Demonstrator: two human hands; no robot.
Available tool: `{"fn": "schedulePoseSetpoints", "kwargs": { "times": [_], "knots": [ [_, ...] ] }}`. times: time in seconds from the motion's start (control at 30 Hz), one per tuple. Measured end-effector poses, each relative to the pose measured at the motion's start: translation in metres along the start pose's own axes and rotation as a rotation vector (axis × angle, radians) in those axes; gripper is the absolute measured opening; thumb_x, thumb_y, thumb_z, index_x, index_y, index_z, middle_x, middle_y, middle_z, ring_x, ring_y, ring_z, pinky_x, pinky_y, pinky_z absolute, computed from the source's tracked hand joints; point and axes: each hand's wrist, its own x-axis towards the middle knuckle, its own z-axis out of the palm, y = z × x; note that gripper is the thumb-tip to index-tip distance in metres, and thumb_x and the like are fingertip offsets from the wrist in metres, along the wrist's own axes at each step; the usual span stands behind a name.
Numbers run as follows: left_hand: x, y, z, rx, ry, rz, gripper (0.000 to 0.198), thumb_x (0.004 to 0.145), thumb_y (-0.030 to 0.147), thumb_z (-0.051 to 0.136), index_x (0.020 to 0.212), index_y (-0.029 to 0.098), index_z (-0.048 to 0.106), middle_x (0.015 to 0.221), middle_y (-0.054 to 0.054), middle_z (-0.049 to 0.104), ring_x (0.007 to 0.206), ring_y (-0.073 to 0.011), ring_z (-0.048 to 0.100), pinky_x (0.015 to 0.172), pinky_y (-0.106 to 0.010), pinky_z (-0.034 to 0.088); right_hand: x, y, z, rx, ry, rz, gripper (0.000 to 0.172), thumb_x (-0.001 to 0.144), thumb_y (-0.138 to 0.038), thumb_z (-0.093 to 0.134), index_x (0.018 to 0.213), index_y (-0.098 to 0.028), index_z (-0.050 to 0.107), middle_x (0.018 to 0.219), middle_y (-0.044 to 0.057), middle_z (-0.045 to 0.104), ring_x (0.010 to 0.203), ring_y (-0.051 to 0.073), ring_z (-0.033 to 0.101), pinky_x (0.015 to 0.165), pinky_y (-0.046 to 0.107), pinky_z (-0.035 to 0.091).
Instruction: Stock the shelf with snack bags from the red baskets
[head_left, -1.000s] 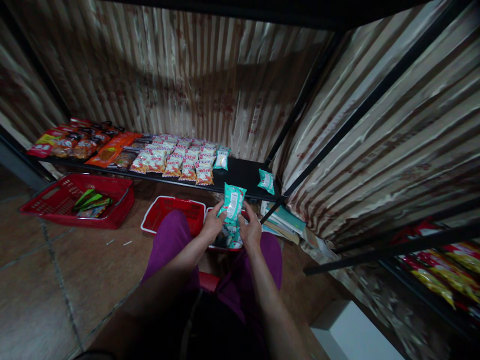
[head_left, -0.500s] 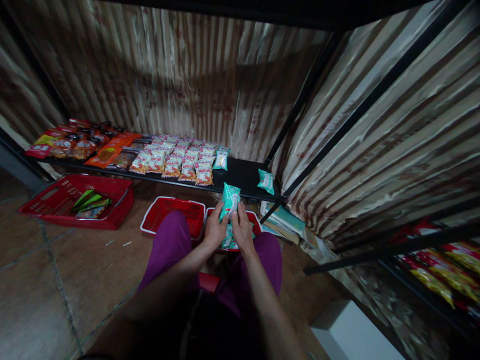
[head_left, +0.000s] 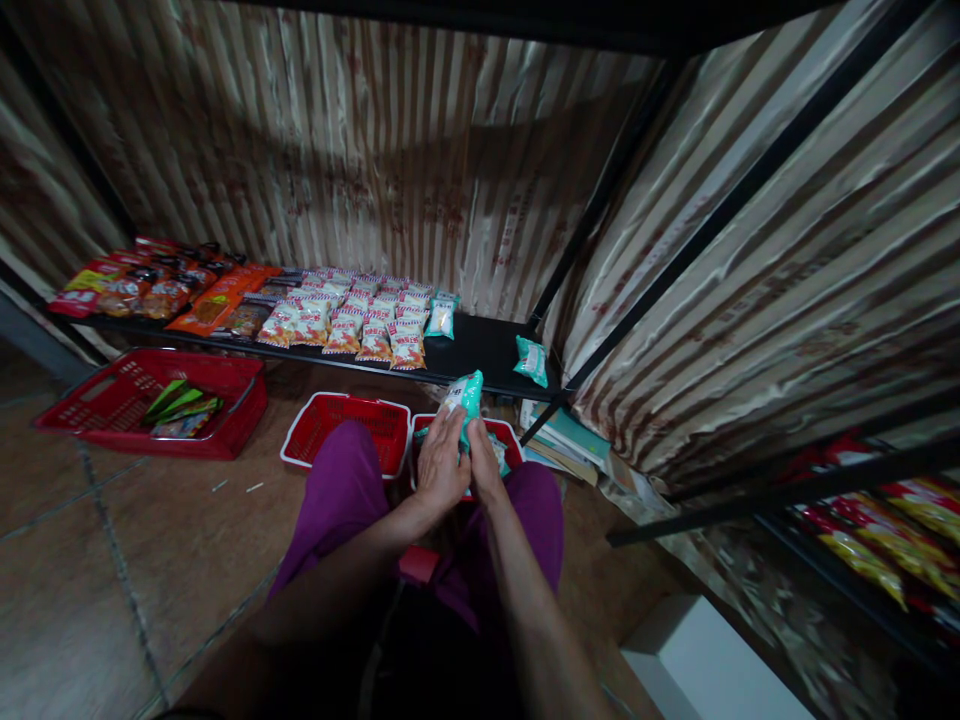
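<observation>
My left hand (head_left: pixel 441 461) and my right hand (head_left: pixel 481 463) are pressed together around a teal snack packet (head_left: pixel 466 394), which sticks up above the fingers. They hover over a red basket (head_left: pixel 507 434) on the floor between my knees, which holds more teal packets. A second red basket (head_left: pixel 346 428) stands just to its left. Ahead runs a low black shelf (head_left: pixel 484 352) with rows of red and white snack packets (head_left: pixel 361 328), one teal packet (head_left: pixel 442 319) beside them and another teal packet (head_left: pixel 532 360) near the shelf's right end.
A larger red basket (head_left: pixel 146 400) with green packets sits on the tiled floor at the left. Orange and red packets (head_left: pixel 162 288) fill the shelf's left end. Striped curtain hangs behind. Books (head_left: pixel 564 438) lie under the shelf. A second rack (head_left: pixel 862 520) with packets stands at the right.
Both hands have closed in on the teal packet, which was held up facing me and is now turned edge-on and squeezed between the palms. The view shifted slightly.
</observation>
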Motion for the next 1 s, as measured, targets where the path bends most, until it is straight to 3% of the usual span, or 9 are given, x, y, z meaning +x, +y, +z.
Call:
{"fn": "schedulePoseSetpoints", "kwargs": {
  "times": [0.2,0.37,0.47,0.57,0.63,0.77,0.9,1.0],
  "knots": [
    [-0.004,0.009,-0.004,0.030,-0.048,0.004,0.069,0.072,0.004,0.040,0.140,0.013,0.035,0.145,-0.010,0.039,0.141,-0.0227,0.020,0.113,-0.047,0.026,0.001,-0.001,0.001,0.132,-0.053,0.008,0.056,0.072,-0.061,0.059,0.111,-0.021,0.065,0.115,0.006,0.066,0.110,0.023,0.057,0.101,0.037,0.039],
    [-0.006,0.007,-0.002,-0.057,-0.063,0.031,0.078,0.067,0.004,0.040,0.144,0.008,0.024,0.148,-0.015,0.032,0.140,-0.0236,0.023,0.114,-0.045,0.024,-0.002,-0.003,-0.001,0.211,0.007,0.068,0.045,0.065,-0.049,0.070,0.101,-0.023,0.067,0.099,0.002,0.071,0.092,0.020,0.064,0.086,0.031,0.048],
    [-0.006,0.004,0.000,-0.131,-0.038,0.100,0.077,0.066,0.005,0.041,0.142,0.009,0.028,0.147,-0.015,0.034,0.139,-0.0224,0.026,0.114,-0.044,0.025,-0.001,-0.001,-0.002,0.324,0.028,0.105,0.047,0.061,-0.041,0.075,0.104,-0.024,0.065,0.099,0.001,0.071,0.089,0.018,0.065,0.083,0.029,0.050],
    [-0.004,0.002,-0.001,-0.185,0.015,0.123,0.062,0.074,0.008,0.040,0.136,0.011,0.039,0.144,-0.014,0.039,0.136,-0.0208,0.033,0.113,-0.043,0.028,0.000,0.001,-0.003,0.427,0.053,0.143,0.051,0.059,-0.035,0.077,0.106,-0.024,0.063,0.100,0.000,0.071,0.088,0.017,0.066,0.080,0.028,0.051],
    [-0.001,0.000,-0.004,-0.188,0.079,0.064,0.050,0.079,0.012,0.040,0.129,0.013,0.047,0.142,-0.014,0.042,0.134,-0.0206,0.036,0.112,-0.042,0.030,0.000,0.001,-0.003,0.479,0.060,0.173,0.050,0.059,-0.033,0.077,0.106,-0.024,0.062,0.097,0.001,0.071,0.084,0.017,0.067,0.077,0.029,0.053],
    [0.009,-0.010,-0.007,-0.205,0.179,-0.197,0.037,0.083,0.019,0.044,0.117,0.014,0.057,0.138,-0.014,0.047,0.130,-0.0226,0.041,0.110,-0.041,0.032,-0.001,0.000,-0.004,0.534,0.044,0.224,0.047,0.061,-0.031,0.076,0.105,-0.024,0.061,0.092,0.000,0.072,0.080,0.018,0.068,0.071,0.029,0.055],
    [0.015,-0.026,-0.001,-0.461,0.126,-0.492,0.037,0.082,0.028,0.052,0.116,0.014,0.057,0.125,-0.015,0.058,0.117,-0.0248,0.054,0.102,-0.043,0.040,-0.001,-0.002,-0.004,0.573,0.046,0.236,0.046,0.057,-0.029,0.078,0.100,-0.023,0.063,0.090,0.000,0.073,0.078,0.019,0.068,0.069,0.029,0.055],
    [0.017,-0.032,0.005,-0.734,0.098,-0.577,0.041,0.080,0.037,0.058,0.113,0.012,0.058,0.116,-0.017,0.063,0.107,-0.0246,0.060,0.094,-0.039,0.046,-0.002,-0.004,-0.004,0.571,0.040,0.235,0.049,0.055,-0.029,0.079,0.101,-0.021,0.064,0.090,0.002,0.073,0.080,0.021,0.069,0.069,0.031,0.055]
  ]
}}
